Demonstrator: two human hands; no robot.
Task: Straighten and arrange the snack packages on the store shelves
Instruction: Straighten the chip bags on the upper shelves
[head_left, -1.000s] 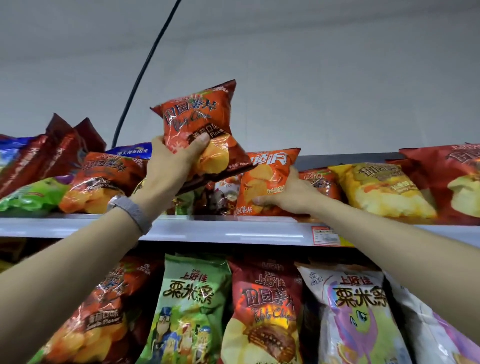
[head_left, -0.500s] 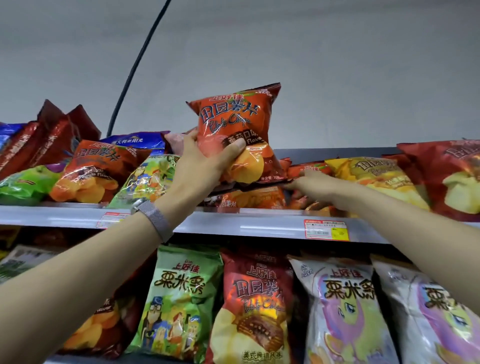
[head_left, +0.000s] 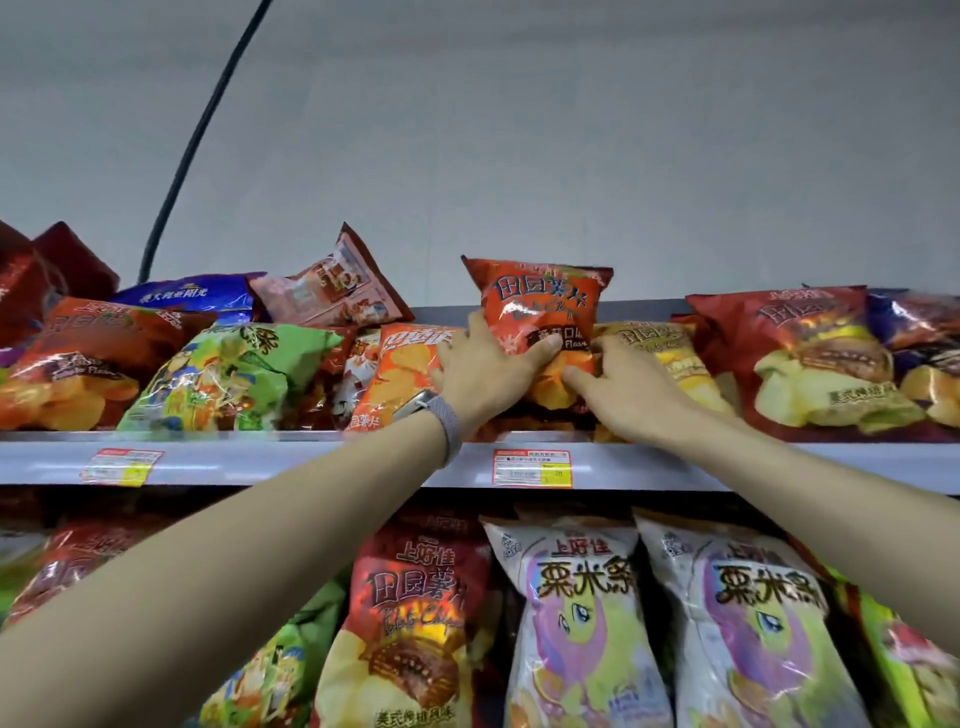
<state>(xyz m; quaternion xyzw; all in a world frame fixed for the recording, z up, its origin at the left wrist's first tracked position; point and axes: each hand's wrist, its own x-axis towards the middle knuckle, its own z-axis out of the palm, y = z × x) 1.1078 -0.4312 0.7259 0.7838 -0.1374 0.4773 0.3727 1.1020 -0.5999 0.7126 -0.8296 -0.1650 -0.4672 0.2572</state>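
My left hand (head_left: 483, 374) keeps its grip clamped on the shiny orange-red foil chip bag (head_left: 545, 312), upright on the top grey metal shelf (head_left: 260, 462). My right hand (head_left: 623, 400), grip apart, touches its lower edge, I think against toppling.

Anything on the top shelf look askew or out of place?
Yes. The pink snack bag is perched crooked in the back row, one corner sticking up. The green bag lies slumped back, not upright. The left hand grips the orange chip bag, which stands upright.
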